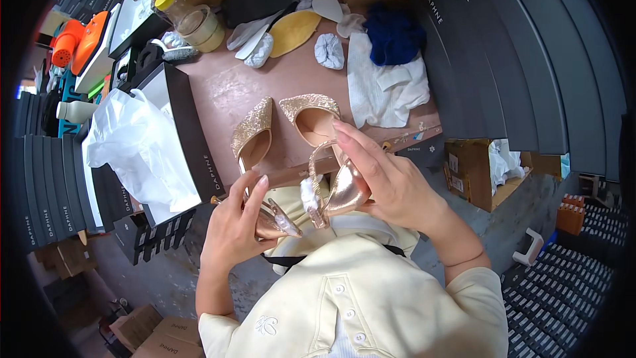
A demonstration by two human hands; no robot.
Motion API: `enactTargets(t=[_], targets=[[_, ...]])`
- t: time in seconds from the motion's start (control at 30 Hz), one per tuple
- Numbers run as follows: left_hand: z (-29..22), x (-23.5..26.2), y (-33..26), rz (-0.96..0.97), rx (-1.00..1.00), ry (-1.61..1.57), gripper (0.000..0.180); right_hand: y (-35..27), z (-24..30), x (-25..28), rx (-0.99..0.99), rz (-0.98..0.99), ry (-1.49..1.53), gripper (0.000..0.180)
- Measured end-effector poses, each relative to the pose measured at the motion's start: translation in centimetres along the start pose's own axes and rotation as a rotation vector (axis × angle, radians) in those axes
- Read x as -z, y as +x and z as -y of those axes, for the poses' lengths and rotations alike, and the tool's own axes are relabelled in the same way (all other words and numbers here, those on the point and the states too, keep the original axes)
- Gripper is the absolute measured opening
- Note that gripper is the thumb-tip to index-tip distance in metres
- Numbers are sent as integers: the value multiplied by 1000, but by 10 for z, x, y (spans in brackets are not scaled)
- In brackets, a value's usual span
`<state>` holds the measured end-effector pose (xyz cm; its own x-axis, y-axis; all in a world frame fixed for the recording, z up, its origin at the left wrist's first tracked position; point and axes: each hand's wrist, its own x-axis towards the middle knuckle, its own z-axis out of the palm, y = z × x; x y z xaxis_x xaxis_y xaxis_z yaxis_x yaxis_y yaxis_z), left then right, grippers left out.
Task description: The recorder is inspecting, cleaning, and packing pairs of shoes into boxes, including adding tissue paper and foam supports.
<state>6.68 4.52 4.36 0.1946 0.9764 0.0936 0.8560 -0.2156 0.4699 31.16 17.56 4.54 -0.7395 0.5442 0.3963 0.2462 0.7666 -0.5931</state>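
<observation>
Two gold glitter pointed shoes lie toes away from me on the brown table (225, 93): the left shoe (252, 130) and the right shoe (310, 117). My left hand (233, 225) grips the heel end of the left shoe, fingers curled round its rose-gold back and strap. My right hand (391, 182) holds the rose-gold heel part and jewelled strap (311, 202) of the right shoe, fingers stretched over it. Both heels hang over the table's near edge above my cream shirt.
An open dark shoe box (192, 132) with white tissue paper (136, 149) lies left of the shoes. White and blue cloths (387, 73), paper wads, a yellow insole and a tape roll (205, 26) lie farther back. Stacked dark boxes line both sides; an open carton (474, 172) stands on the floor at right.
</observation>
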Motion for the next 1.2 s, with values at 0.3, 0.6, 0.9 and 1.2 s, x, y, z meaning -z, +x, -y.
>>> enactTargets(t=[0.3,0.6,0.9,1.2], targets=[[15,-22,-8,-206,-176,-75,98,-8,-3,-12,-2,38,18,76],[28,-3,2,-226,-55,-435,119,-7,1,-16,-155,10,236,128],[22,12,12,-365,-153,-408,97,-7,1,-17,-220,18,221,133],[-2,-28,6,-458,89,-613,48,-18,-4,-22,-257,-19,259,129]])
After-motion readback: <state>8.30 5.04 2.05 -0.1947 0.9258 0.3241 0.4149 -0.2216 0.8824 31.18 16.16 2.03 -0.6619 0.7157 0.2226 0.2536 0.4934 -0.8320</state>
